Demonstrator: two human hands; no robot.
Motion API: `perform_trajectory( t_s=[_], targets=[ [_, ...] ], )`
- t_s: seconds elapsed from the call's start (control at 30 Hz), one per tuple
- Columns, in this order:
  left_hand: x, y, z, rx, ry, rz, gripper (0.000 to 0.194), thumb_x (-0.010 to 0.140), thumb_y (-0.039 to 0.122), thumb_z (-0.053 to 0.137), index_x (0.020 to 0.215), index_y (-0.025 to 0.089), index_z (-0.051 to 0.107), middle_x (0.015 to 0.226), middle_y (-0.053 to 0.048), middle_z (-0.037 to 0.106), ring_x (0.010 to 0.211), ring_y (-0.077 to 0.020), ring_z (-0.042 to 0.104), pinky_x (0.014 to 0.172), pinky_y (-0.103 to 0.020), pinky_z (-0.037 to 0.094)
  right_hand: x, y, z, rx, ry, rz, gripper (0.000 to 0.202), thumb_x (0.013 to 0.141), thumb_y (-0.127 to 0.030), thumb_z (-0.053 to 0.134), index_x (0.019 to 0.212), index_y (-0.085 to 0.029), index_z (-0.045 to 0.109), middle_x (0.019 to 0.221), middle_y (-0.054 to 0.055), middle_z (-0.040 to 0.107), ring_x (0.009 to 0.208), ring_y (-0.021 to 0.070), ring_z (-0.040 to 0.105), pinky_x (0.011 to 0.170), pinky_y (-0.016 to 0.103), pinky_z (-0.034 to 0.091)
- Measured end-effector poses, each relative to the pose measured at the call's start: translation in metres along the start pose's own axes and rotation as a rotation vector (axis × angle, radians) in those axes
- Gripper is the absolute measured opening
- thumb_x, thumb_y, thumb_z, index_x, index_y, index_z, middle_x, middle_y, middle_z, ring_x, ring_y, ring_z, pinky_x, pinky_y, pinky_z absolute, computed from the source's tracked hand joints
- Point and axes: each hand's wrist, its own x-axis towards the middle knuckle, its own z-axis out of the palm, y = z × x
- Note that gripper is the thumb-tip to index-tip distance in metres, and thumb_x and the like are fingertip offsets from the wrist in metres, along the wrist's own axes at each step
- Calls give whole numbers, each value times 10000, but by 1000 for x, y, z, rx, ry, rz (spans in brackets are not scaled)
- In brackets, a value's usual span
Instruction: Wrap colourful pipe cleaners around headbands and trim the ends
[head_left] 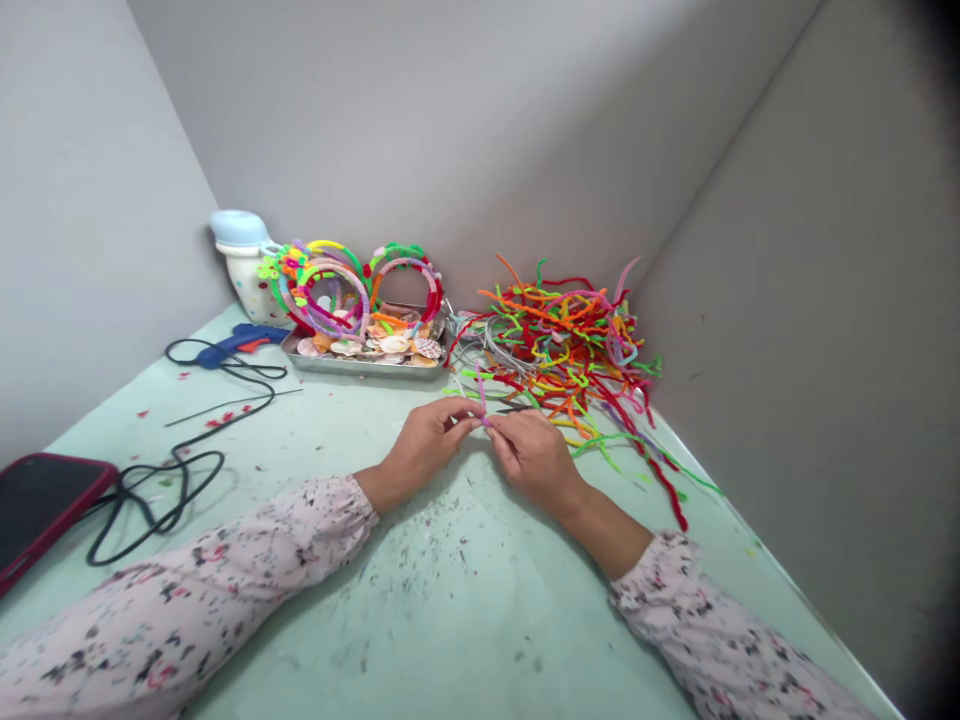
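Note:
Over the middle of the pale green table point(450, 640), my left hand point(427, 440) and my right hand point(536, 455) meet at the fingertips. Both pinch a thin purple pipe cleaner point(481, 385), whose free end sticks up between them. Part of it is hidden by the fingers. Dark scissors point(514, 407) lie just behind my right hand, partly covered by it. A tangled heap of colourful pipe cleaners point(570, 320) spreads behind and to the right of my hands.
A metal tray point(360, 368) holds shells and decorated headbands point(345, 300). Left of it are a white cup with a blue lid point(244, 260) and a blue glue gun point(236, 345) with a looping black cord point(217, 460). A red-cased phone point(49, 510) lies at far left; walls rise behind.

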Motion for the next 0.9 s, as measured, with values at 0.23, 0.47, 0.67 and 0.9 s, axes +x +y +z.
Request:
perform_trajectory(
  t_s=[0.23, 0.47, 0.67, 0.9],
  targets=[
    [0, 0, 0, -8, -32, -7, 235, 836, 339, 531, 950, 178, 659, 744, -4, 637, 531, -84, 465, 521, -199, 387, -2, 2, 1, -14, 3, -19, 196, 911, -208, 456, 931, -166, 646, 816, 74, 677, 771, 185, 587, 785, 339, 412],
    [1, 1, -1, 1, -75, -28, 206, 837, 320, 501, 912, 180, 631, 657, 27, 568, 502, -80, 435, 490, -191, 354, -3, 2, 2, -41, -17, -45, 203, 913, -200, 447, 944, -167, 645, 785, 67, 664, 748, 180, 566, 779, 338, 402],
    [0, 2, -2, 24, -128, -42, 181, 841, 278, 466, 881, 177, 611, 615, 43, 528, 489, -81, 420, 496, -197, 345, -2, 1, 0, -82, -37, -68, 205, 907, -194, 438, 916, -161, 641, 742, 63, 637, 750, 187, 546, 783, 339, 391],
    [1, 8, -5, 99, -156, -43, 176, 829, 256, 459, 833, 175, 615, 559, 45, 498, 534, -106, 443, 527, -209, 359, -1, 0, -2, -108, -58, -103, 199, 897, -171, 431, 889, -163, 630, 733, 63, 618, 755, 189, 534, 787, 341, 386]
  ],
)
